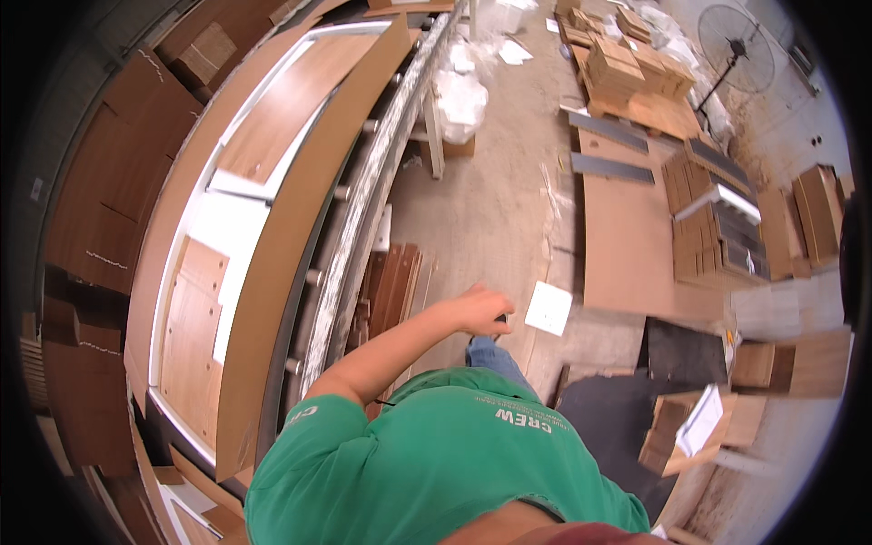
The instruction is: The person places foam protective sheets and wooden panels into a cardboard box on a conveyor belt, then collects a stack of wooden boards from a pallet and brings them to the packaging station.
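My left hand is held out in front of my body, above the floor. Its fingers are curled closed, and a small dark thing shows at the fingertips, too little of it visible to name. My right hand is out of view. Left of my arm, a long open cardboard box lies on a roller conveyor. Inside it are wood-grain panels and white pieces. A white paper sheet rests on the floor just right of my hand.
Brown boards stand beside the conveyor. To the right are a flat cardboard sheet, stacked cartons, a dark mat and a box with paper on it. Farther off stand a loaded pallet and a fan.
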The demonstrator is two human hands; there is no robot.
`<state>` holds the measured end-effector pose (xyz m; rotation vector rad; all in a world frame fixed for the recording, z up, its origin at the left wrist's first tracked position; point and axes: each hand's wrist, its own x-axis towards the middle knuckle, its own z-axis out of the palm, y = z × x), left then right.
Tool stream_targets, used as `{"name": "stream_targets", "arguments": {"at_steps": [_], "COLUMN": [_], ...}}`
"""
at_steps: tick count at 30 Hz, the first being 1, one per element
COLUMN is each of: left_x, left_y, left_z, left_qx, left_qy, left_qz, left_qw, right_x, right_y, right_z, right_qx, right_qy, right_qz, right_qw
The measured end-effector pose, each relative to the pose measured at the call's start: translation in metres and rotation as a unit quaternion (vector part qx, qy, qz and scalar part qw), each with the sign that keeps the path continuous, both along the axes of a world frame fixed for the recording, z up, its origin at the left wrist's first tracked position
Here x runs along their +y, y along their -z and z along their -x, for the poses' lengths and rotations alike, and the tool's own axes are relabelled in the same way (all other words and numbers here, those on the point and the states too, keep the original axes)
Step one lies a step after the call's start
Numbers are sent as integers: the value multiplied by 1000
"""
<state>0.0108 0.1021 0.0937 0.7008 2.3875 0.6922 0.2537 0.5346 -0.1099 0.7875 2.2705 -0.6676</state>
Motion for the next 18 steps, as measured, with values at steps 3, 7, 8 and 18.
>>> {"name": "stream_targets", "arguments": {"at_steps": [3,7,8,18], "left_x": [-35,-87,-97,-199], "left_y": [42,42,47,196], "left_z": [53,139,167,517], "left_qx": [0,-65,-80,141], "left_qy": [-91,-139,-177,-445], "left_qz": [-22,61,40,-55], "left_qw": [996,986,980,883], "right_x": [6,-1,6,-126], "right_y": [25,64,90,41], "right_z": [108,299,346,695], "right_qx": [-108,36,67,168], "right_qy": [55,-142,-158,-134], "right_qz": [84,25,25,132], "right_qw": [989,989,985,968]}}
